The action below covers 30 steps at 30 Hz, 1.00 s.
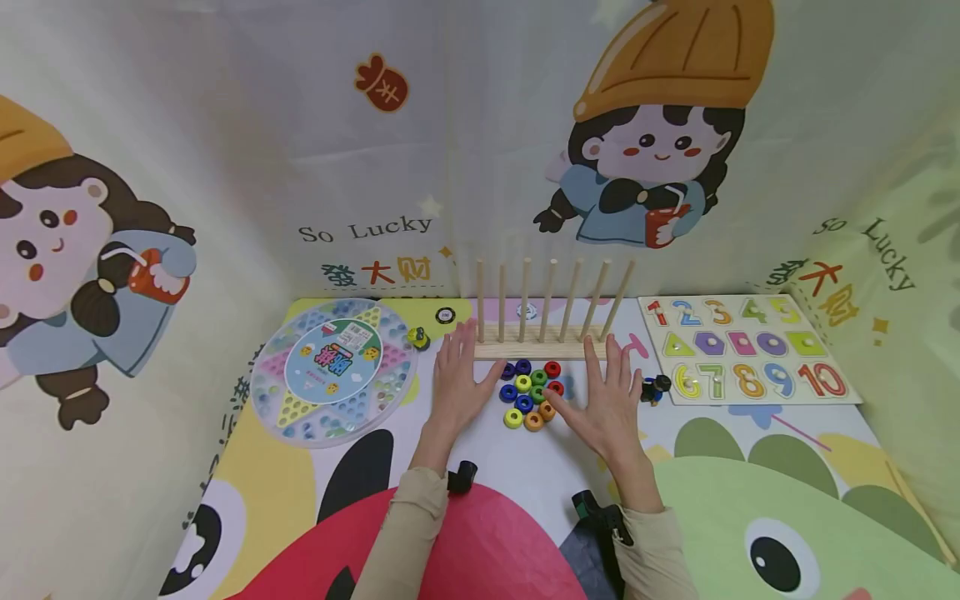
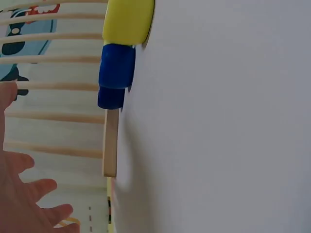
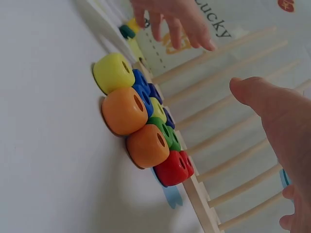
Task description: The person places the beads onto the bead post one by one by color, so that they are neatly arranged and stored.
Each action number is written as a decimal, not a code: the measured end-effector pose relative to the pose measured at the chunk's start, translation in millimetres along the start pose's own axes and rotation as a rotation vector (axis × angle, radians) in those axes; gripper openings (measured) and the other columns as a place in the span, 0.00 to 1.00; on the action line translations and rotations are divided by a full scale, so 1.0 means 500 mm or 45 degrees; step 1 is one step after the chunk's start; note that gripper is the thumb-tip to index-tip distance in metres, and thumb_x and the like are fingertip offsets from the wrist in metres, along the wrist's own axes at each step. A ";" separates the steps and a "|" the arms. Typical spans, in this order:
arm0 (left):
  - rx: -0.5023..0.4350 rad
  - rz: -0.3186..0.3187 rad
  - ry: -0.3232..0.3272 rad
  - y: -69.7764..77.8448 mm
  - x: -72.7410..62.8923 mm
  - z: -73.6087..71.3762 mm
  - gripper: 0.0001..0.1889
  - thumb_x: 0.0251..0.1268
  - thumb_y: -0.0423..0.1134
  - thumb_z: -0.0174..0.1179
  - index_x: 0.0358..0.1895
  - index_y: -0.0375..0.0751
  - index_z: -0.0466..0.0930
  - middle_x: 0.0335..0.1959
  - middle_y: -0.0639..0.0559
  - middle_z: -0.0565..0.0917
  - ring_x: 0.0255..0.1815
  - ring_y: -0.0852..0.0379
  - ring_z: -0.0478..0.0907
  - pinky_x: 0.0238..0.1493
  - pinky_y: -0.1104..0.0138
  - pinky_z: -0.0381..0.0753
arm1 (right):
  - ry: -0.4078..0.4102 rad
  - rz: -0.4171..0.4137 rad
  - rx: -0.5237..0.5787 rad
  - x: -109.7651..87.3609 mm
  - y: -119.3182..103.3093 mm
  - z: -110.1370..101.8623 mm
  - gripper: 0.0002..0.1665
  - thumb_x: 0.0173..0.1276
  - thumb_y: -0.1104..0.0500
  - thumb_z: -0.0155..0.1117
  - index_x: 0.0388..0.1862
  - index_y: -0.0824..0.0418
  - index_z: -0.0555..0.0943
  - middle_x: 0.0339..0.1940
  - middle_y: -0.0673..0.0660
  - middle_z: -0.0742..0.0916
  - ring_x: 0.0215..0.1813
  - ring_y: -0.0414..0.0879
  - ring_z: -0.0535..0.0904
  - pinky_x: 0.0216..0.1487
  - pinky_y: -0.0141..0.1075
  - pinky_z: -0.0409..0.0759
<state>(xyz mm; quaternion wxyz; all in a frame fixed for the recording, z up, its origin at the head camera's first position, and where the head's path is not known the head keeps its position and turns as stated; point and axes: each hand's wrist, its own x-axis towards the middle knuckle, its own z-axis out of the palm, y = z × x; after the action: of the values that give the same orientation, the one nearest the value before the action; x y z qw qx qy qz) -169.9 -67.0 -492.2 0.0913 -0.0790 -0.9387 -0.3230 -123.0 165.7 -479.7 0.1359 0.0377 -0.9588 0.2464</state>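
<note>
A wooden peg rack [image 1: 495,350] with a row of several upright pegs stands at the back middle of the table. In front of it lies a tight cluster of beads with holes: yellow [image 1: 513,418], orange [image 3: 121,114], red [image 3: 171,170], green [image 1: 538,378] and blue [image 2: 116,65]. My left hand [image 1: 459,383] hovers left of the cluster, near the rack's left end, fingers spread and holding nothing. On the right side my right hand [image 1: 611,408] is likewise spread and holds nothing, its thumb overlapping the beads in the head view. The pegs carry no beads.
To the left lies a round star-patterned game board [image 1: 333,375], with a small yellow-green figure [image 1: 418,337] and a black chip [image 1: 446,315] beside it. A number-and-shape puzzle board [image 1: 671,367] lies right. A small dark figure [image 1: 656,389] stands close to the right hand.
</note>
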 end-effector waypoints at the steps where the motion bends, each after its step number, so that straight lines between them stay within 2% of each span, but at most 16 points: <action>1: -0.026 -0.015 -0.008 -0.003 0.003 0.001 0.45 0.68 0.63 0.51 0.81 0.49 0.43 0.80 0.44 0.49 0.78 0.37 0.44 0.74 0.41 0.47 | -0.002 0.000 0.002 0.000 0.000 0.000 0.64 0.54 0.33 0.70 0.80 0.58 0.52 0.80 0.67 0.50 0.77 0.70 0.43 0.70 0.70 0.38; 8: -0.250 -0.078 -0.023 -0.032 0.030 0.014 0.43 0.70 0.59 0.54 0.81 0.51 0.44 0.79 0.43 0.51 0.78 0.40 0.47 0.74 0.43 0.50 | -0.010 -0.001 -0.004 0.002 -0.001 0.003 0.64 0.54 0.33 0.70 0.81 0.58 0.51 0.80 0.68 0.50 0.77 0.70 0.43 0.70 0.70 0.41; 12: -0.344 -0.091 -0.031 -0.043 0.044 0.022 0.42 0.69 0.56 0.56 0.80 0.48 0.47 0.79 0.43 0.53 0.77 0.42 0.49 0.73 0.44 0.53 | -0.007 -0.002 -0.011 0.004 0.000 0.005 0.64 0.54 0.33 0.70 0.81 0.58 0.52 0.79 0.69 0.51 0.77 0.70 0.44 0.70 0.70 0.42; 19: -0.411 -0.101 -0.060 -0.056 0.062 0.031 0.43 0.66 0.55 0.60 0.79 0.47 0.50 0.77 0.42 0.56 0.76 0.42 0.53 0.72 0.44 0.56 | 0.007 -0.009 0.007 0.005 0.001 0.008 0.63 0.54 0.34 0.70 0.80 0.58 0.53 0.79 0.68 0.52 0.78 0.68 0.45 0.70 0.70 0.44; 23: -0.400 -0.071 -0.059 -0.069 0.072 0.037 0.46 0.60 0.53 0.66 0.78 0.45 0.54 0.75 0.41 0.60 0.73 0.42 0.58 0.71 0.46 0.59 | 0.045 -0.025 0.101 0.006 0.003 0.008 0.58 0.56 0.38 0.72 0.78 0.61 0.58 0.78 0.67 0.56 0.75 0.68 0.55 0.67 0.68 0.58; 26: -0.365 -0.030 -0.062 -0.078 0.078 0.041 0.48 0.55 0.49 0.71 0.77 0.42 0.56 0.72 0.39 0.64 0.70 0.42 0.63 0.69 0.48 0.63 | 0.092 -0.033 0.228 0.005 0.002 0.007 0.51 0.58 0.45 0.73 0.75 0.63 0.64 0.74 0.66 0.62 0.68 0.66 0.66 0.59 0.65 0.70; 30: -0.343 -0.006 -0.068 -0.085 0.084 0.039 0.48 0.51 0.45 0.75 0.76 0.40 0.59 0.67 0.39 0.69 0.65 0.42 0.67 0.64 0.49 0.69 | 0.107 -0.004 0.359 0.002 -0.001 0.008 0.40 0.61 0.52 0.72 0.69 0.64 0.71 0.66 0.65 0.70 0.59 0.62 0.75 0.53 0.58 0.77</action>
<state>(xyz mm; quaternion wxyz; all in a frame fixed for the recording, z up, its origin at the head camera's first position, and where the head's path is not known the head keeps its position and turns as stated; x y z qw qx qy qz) -221.7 -84.3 -523.1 0.0542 -0.0970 -0.8890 -0.4441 -125.0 163.2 -482.4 0.1697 0.0478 -0.9081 0.3798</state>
